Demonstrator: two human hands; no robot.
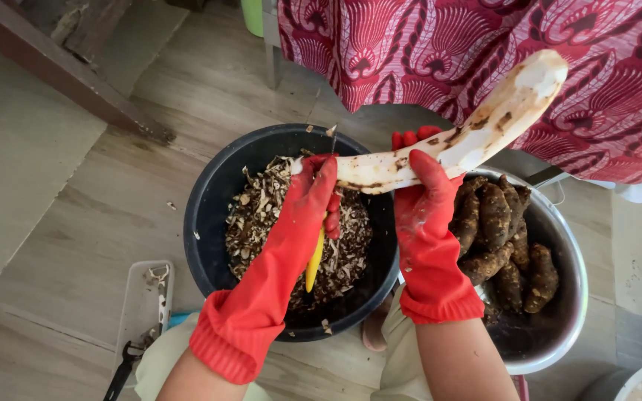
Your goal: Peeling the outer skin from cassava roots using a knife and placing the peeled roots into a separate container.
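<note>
Left hand (pixel 313 200): red glove, closed on yellow-handled knife (pixel 315 260), thumb on root tip.
Right hand (pixel 429 200): gripping cassava root (pixel 469 141), frame centre to upper right.
Progress: root mostly peeled, brown patches left.
Black basin (pixel 209 200): peelings.
Metal bowl (pixel 566 297): unpeeled roots (pixel 503 245) remaining.

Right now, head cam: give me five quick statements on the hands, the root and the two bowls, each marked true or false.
1. Both hands wear red rubber gloves. True: left hand, right hand.
2. The long root is still fully brown-skinned. False: it is mostly peeled, pale with a few brown patches.
3. The black bowl holds peelings. True.
4. The metal bowl is filled with water only. False: it holds unpeeled brown roots.
5. The left hand also holds a yellow-handled tool. True; its blade is hidden.
</note>
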